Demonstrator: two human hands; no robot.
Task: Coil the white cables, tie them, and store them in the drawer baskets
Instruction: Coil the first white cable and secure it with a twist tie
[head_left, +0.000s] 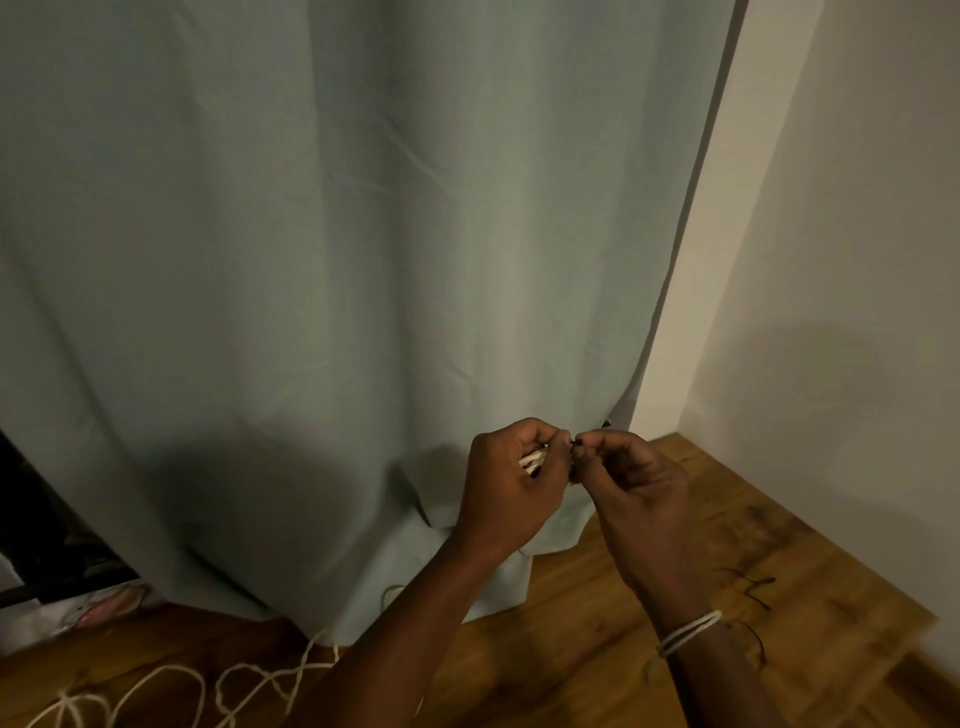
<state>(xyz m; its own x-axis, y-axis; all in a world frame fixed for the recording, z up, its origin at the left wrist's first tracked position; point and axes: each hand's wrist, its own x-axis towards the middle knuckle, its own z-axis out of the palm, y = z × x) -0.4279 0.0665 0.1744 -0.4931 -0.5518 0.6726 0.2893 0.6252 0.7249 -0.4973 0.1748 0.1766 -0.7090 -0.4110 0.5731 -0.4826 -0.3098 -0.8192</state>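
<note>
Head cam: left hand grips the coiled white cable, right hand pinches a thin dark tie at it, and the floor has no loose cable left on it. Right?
Not quite. The left hand does grip the coiled white cable, and the right hand pinches a thin dark tie at it. But loose white cable lies in loops on the wooden floor at lower left, in the head view.

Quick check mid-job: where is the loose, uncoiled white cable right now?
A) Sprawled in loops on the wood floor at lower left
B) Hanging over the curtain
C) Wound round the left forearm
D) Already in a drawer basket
A: the loose white cable lies in open loops on the wood floor below the curtain, while the left hand holds a small white bundle and the right hand pinches at it.
</note>
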